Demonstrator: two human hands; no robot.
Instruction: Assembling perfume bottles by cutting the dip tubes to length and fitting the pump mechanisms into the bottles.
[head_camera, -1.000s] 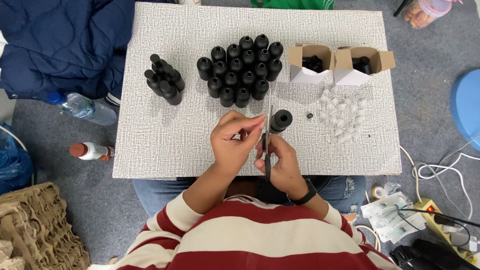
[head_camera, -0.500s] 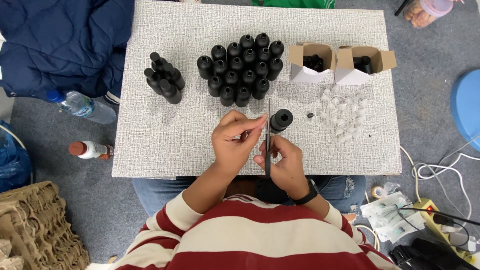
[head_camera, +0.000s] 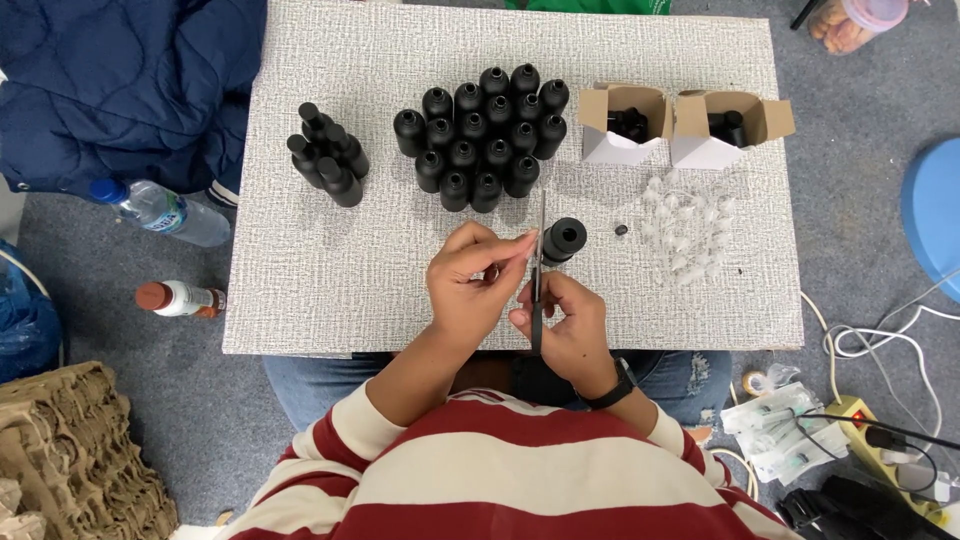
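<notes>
Head view: thin black-handled scissors (head_camera: 538, 285) are gripped upright by the right hand (head_camera: 568, 325) over the grey textured tabletop (head_camera: 330, 270). A small clear plastic piece (head_camera: 524, 243) is pinched by the left hand (head_camera: 472, 280), just beside a lone black plastic bottle (head_camera: 564, 238).

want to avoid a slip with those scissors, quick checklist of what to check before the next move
1. Scissors held firmly: ok, right hand grips the handles, blades pointing away from the body.
2. Left hand fingers out of the blade path: cannot tell, fingertips pinch something small right at the blades.
3. Single open black bottle upright: ok, just right of the blades.
4. Cluster of black bottles standing: ok, apart from both hands.
5. Pile of clear plastic pieces within reach: ok.
</notes>
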